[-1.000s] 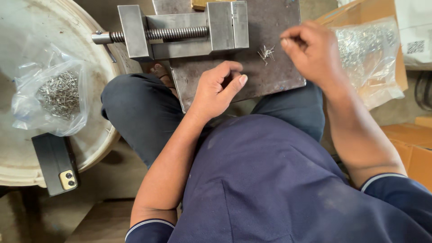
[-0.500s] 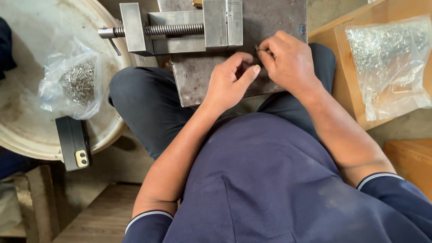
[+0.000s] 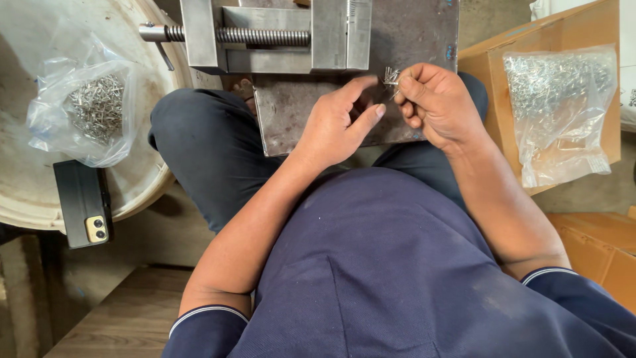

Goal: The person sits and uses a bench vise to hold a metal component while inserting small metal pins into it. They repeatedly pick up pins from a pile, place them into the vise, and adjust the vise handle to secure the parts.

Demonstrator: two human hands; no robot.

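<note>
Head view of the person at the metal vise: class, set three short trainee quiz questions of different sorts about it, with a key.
1. True or false: the right hand pinches a few small metal pins.
2. Where does the black phone lie? A on the round white tub; B on the cardboard box; C on the vise.
3. Fill in: two clear plastic ____ hold more pins.

Key: 1 true; 2 A; 3 bags.

Worn wooden floor [image 3: 126, 318] below; round pale tub [image 3: 26, 192] at left; cardboard boxes [image 3: 599, 248] at right.
</note>
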